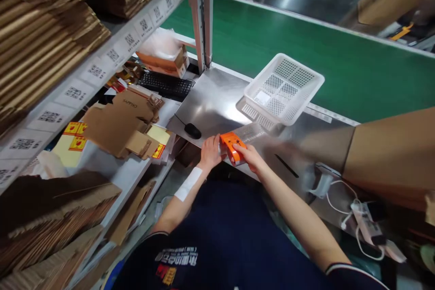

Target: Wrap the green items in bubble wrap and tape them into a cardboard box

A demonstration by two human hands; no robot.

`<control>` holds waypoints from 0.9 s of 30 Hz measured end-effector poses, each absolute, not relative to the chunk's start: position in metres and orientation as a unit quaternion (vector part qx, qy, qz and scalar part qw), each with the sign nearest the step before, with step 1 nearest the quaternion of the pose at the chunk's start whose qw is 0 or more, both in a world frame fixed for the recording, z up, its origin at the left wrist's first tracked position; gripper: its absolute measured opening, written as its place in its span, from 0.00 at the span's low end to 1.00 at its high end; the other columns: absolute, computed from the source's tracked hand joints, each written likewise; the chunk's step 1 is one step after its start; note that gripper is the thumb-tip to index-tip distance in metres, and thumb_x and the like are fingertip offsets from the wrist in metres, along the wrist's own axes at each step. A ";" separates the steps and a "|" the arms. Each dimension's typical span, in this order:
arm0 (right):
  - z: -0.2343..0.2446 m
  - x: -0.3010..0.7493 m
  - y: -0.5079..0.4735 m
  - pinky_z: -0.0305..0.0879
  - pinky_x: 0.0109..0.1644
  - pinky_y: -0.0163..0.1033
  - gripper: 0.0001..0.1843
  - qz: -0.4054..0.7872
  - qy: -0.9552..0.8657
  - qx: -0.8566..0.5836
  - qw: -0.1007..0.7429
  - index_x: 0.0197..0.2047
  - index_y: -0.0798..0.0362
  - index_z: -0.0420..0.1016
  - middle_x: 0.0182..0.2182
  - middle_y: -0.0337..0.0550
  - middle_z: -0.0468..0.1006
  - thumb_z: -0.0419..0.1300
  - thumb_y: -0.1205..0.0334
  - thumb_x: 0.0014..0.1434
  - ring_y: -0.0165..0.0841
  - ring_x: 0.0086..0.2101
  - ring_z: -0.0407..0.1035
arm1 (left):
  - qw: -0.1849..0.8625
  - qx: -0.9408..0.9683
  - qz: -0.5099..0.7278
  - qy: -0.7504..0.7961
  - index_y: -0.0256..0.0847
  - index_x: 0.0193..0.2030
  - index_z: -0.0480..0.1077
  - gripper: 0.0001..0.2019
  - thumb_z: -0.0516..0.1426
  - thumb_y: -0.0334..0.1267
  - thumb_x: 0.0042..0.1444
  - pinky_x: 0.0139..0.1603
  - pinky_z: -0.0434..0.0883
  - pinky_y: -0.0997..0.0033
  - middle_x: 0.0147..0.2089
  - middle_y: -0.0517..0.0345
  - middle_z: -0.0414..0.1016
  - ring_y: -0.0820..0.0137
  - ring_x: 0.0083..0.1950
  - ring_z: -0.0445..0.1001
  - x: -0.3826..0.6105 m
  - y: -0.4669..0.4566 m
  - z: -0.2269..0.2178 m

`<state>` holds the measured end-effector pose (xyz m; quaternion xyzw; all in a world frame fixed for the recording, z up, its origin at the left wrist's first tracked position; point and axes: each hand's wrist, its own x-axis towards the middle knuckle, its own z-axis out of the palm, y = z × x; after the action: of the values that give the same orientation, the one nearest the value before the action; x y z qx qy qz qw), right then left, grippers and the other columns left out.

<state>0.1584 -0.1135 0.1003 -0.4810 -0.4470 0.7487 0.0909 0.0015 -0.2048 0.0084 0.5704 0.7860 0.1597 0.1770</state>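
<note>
An orange tape dispenser [231,146] rests at the near edge of the steel worktop [214,99]. My left hand [210,153] is curled against its left end, fingers closed round it. From the right, my right hand [249,156] grips the dispenser's other side, fingers bent over the top. A white bandage strip sits on my left forearm. Clear bubble wrap [251,131] lies just behind the dispenser.
A white perforated plastic basket [283,88] sits on the worktop beside the green conveyor belt [306,54]. A black mouse [192,131] and keyboard [166,84] lie left. Flat cardboard stacks fill the shelves [112,52] at left. A brown carton [394,154] is at right, with cables below.
</note>
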 end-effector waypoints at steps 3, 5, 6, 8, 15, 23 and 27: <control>0.100 0.164 -0.125 0.70 0.27 0.39 0.32 0.732 -0.463 -0.492 0.084 0.29 0.52 0.77 0.19 0.45 0.79 0.74 0.29 0.47 0.35 0.21 0.71 | 0.181 0.578 0.175 0.776 0.37 0.77 0.63 0.43 0.70 0.44 0.57 0.70 0.70 0.49 0.67 0.34 0.72 0.46 0.66 0.73 0.003 -0.203 0.000; 0.105 0.183 -0.142 0.69 0.27 0.38 0.34 0.720 -0.466 -0.507 0.080 0.29 0.53 0.77 0.19 0.45 0.78 0.73 0.26 0.47 0.34 0.21 0.71 | 0.180 0.583 0.168 0.775 0.38 0.76 0.64 0.42 0.70 0.44 0.57 0.68 0.71 0.50 0.66 0.35 0.73 0.47 0.64 0.74 0.002 -0.202 -0.002; 0.109 0.195 -0.151 0.69 0.28 0.38 0.35 0.716 -0.467 -0.514 0.074 0.29 0.54 0.77 0.19 0.44 0.78 0.72 0.26 0.48 0.34 0.21 0.71 | 0.178 0.580 0.162 0.778 0.38 0.76 0.64 0.42 0.70 0.45 0.57 0.67 0.72 0.51 0.66 0.36 0.73 0.47 0.64 0.74 0.001 -0.202 -0.002; 0.114 0.220 -0.170 0.69 0.29 0.37 0.35 0.712 -0.465 -0.523 0.056 0.32 0.55 0.78 0.21 0.44 0.79 0.72 0.26 0.50 0.34 0.22 0.73 | 0.178 0.577 0.146 0.784 0.39 0.76 0.64 0.42 0.71 0.46 0.57 0.66 0.73 0.52 0.65 0.37 0.73 0.48 0.64 0.73 0.001 -0.201 -0.001; 0.095 0.232 -0.172 0.70 0.29 0.38 0.34 0.719 -0.428 -0.548 0.013 0.34 0.56 0.79 0.21 0.46 0.80 0.74 0.29 0.47 0.35 0.22 0.73 | 0.168 0.598 0.083 0.779 0.36 0.78 0.63 0.46 0.72 0.51 0.57 0.67 0.72 0.54 0.68 0.36 0.72 0.47 0.65 0.72 0.006 -0.204 0.011; 0.076 0.215 -0.172 0.75 0.42 0.42 0.15 0.469 -0.614 -0.615 -0.160 0.33 0.52 0.80 0.28 0.52 0.84 0.71 0.48 0.58 0.46 0.37 0.82 | 0.149 0.632 0.036 0.760 0.54 0.83 0.55 0.47 0.69 0.53 0.61 0.63 0.75 0.53 0.66 0.40 0.72 0.50 0.61 0.75 -0.006 -0.199 0.029; 0.074 0.249 -0.175 0.75 0.44 0.44 0.19 0.413 -0.629 -0.643 -0.140 0.43 0.53 0.85 0.33 0.51 0.86 0.63 0.46 0.66 0.45 0.37 0.82 | 0.137 0.627 0.019 0.767 0.46 0.84 0.52 0.55 0.70 0.60 0.57 0.76 0.63 0.35 0.76 0.30 0.64 0.40 0.75 0.66 -0.001 -0.196 0.045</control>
<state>0.2491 -0.1746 0.0741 -0.6435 -0.6293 0.4126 -0.1400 -0.0014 -0.1963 0.0447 0.6268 0.7669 0.0190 0.1366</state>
